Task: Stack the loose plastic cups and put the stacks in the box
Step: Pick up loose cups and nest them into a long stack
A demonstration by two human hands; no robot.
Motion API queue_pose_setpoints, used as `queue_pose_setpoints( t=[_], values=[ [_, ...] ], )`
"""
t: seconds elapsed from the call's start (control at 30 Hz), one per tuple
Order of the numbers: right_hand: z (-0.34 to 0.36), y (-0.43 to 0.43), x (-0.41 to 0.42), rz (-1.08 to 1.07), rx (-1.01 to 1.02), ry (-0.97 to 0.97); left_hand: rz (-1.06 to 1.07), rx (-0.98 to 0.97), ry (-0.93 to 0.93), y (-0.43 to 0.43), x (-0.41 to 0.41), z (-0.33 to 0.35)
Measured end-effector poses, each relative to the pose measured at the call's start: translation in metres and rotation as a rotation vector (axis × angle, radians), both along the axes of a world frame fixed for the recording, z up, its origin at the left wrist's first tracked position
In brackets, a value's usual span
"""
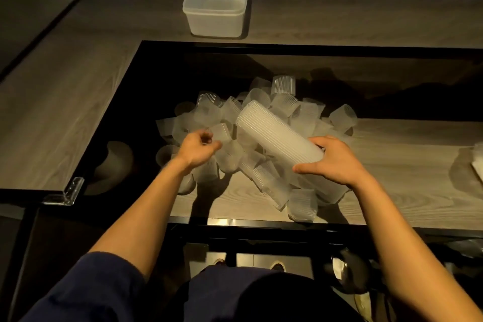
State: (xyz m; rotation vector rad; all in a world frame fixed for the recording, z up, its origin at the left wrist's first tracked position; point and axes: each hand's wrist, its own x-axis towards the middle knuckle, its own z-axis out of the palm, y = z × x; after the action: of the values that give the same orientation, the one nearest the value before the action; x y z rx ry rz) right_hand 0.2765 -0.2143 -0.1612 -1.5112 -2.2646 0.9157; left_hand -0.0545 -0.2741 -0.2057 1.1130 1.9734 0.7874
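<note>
Many loose cups (pixel 261 144) heaped on surface (pixel 392 191). Right hand (pixel 337 162) grasps stack (pixel 277 136); left hand (pixel 198 149) pinches, contents unclear. Stacking underway; next, nest another cup. Box (pixel 217 5) far, empty.

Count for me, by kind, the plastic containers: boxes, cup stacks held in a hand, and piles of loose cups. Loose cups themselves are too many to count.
Boxes: 1, the clear plastic box on the far ledge.
Held cup stacks: 1, the stack in the right hand.
Loose cup piles: 1, the pile.
Total: 3
</note>
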Motion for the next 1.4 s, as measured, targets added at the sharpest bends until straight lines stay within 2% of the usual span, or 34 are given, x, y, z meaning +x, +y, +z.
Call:
queue_pose_setpoints(
  t=[0.2,0.47,0.87,1.03,1.3,1.4],
  values=[
    [-0.001,-0.001,0.006,-0.034,-0.038,0.006,-0.146,-0.125,0.193,0.000,0.016,-0.024],
    [-0.006,-0.004,0.010,-0.054,-0.068,0.017,-0.110,-0.076,0.376,0.008,0.032,-0.032],
    [-0.006,-0.008,0.005,-0.052,-0.086,0.012,-0.036,-0.039,0.259,0.002,0.023,-0.035],
    [-0.006,-0.007,0.001,-0.032,-0.086,-0.005,0.060,-0.008,0.041,0.005,0.016,-0.027],
    [-0.003,-0.007,-0.007,-0.013,-0.098,0.013,0.235,-0.033,-0.769,0.004,-0.006,-0.014],
    [-0.001,-0.006,-0.010,0.004,-0.096,0.030,0.377,0.034,-0.976,0.003,-0.011,-0.012]
  ],
)
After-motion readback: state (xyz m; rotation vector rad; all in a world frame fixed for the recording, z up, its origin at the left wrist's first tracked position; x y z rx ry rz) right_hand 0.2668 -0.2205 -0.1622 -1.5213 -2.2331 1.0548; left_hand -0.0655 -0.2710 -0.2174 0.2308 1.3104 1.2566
